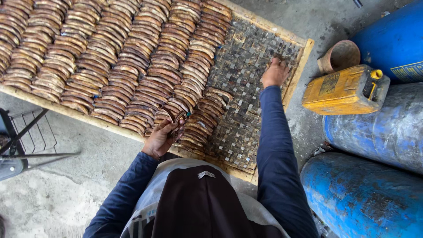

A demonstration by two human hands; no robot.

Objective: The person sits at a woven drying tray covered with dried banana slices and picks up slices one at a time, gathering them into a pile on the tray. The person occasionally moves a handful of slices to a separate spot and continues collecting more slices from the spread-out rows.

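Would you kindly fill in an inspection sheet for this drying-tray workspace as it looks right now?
Surface: woven bamboo tray with a wooden frame, on a grey concrete floor; its right part is bare.
Job's things: brown flat curved slices in overlapping rows cover most of the tray.
Clutter: yellow plastic jerrycan lying on its side; small brown pot.
Grippers: left hand holds a small stack of slices; right hand rests on the bare weave.
Cables: nothing seen.
Surroundings: blue metal drums at right; dark metal rack at left.
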